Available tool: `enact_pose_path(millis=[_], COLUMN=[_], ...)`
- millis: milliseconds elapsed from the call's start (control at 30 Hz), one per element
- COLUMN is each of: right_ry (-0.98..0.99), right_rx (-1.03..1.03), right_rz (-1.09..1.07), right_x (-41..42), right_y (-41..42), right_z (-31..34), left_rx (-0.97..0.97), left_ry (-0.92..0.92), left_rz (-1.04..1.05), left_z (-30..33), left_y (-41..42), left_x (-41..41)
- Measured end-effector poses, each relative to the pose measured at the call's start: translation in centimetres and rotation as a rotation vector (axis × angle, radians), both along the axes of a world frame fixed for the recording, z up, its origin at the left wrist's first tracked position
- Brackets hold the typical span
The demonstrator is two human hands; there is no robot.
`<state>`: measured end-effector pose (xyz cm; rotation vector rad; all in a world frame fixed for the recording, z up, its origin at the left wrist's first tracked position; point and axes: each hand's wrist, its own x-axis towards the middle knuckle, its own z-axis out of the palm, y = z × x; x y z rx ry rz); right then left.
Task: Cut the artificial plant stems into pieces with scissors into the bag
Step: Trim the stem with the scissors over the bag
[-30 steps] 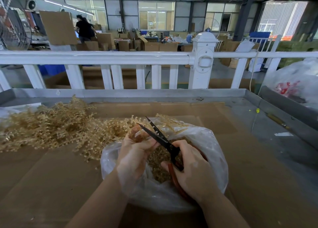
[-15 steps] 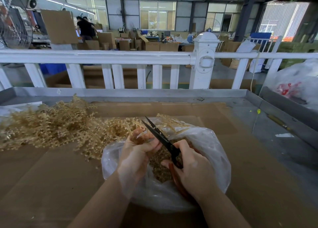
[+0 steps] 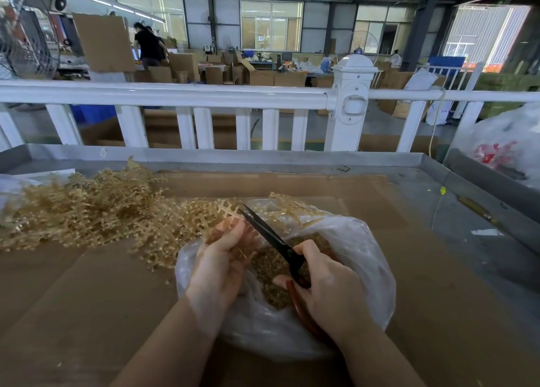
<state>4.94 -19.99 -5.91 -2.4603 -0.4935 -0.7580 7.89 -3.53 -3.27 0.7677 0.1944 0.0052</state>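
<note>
My left hand (image 3: 217, 265) pinches a stem (image 3: 225, 211), right hand (image 3: 330, 293) grips scissors (image 3: 271, 237); bag (image 3: 365, 258) part-filled, big pile (image 3: 87, 211) left uncut.

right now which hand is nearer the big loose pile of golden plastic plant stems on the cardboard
Left. The left hand is at the pile of golden plastic plant stems, by its right edge; the right hand is farther right, over the bag.

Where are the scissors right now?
In the head view, the scissors are in the right hand over the open clear plastic bag, their blades angled up-left beside the left hand.
</note>
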Motion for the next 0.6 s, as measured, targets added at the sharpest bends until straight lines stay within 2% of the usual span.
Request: enact_pose_path(millis=[233,433,600], right_ry=[-0.025,0.004,0.03], right_rx=[-0.032,-0.04,-0.02], right_rz=[0.001,0.002,0.015], right_x=[0.0,0.1,0.0], right_y=[0.0,-0.1,-0.2], right_z=[0.0,-0.2,-0.2], left_rx=[-0.004,0.097,0.101], left_ry=[0.083,0.024,-0.009], left_rz=[0.125,0.073,0.063], left_z=[-0.7,-1.2,-1.3], left_y=[-0.3,-0.6,-0.8], left_x=[0.1,-0.1,-0.2])
